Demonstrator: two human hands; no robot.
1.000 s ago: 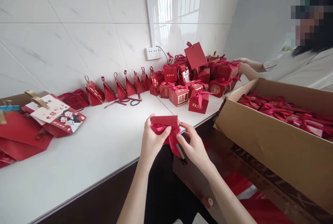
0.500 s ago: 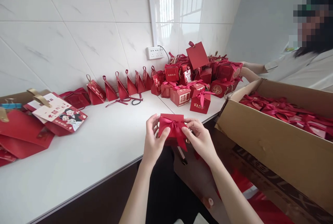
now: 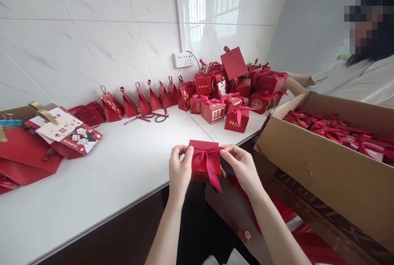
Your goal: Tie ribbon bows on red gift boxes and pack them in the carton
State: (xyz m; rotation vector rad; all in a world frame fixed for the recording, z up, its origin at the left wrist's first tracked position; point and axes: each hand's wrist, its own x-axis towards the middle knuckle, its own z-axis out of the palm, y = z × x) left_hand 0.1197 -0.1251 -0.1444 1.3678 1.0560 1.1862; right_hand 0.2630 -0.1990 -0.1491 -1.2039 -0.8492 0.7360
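A small red gift box (image 3: 203,155) with a red ribbon bow (image 3: 208,161) hangs between my two hands just over the front edge of the white counter (image 3: 101,174). My left hand (image 3: 179,170) pinches the box's left side and the left loop of the bow. My right hand (image 3: 240,166) pinches the right loop and the right side. The ribbon tails hang down over the box front.
A heap of red gift boxes (image 3: 237,84) fills the counter's back corner, with triangular red pouches (image 3: 144,103) in a row along the tiled wall. Red paper bags (image 3: 46,138) lie at left. A cardboard carton (image 3: 332,166) of ribboned items stands at right. Another person (image 3: 353,76) reaches into the heap.
The box has turned so its bow faces me, and my fingers have shifted from the ribbon's middle out to both sides of the bow.
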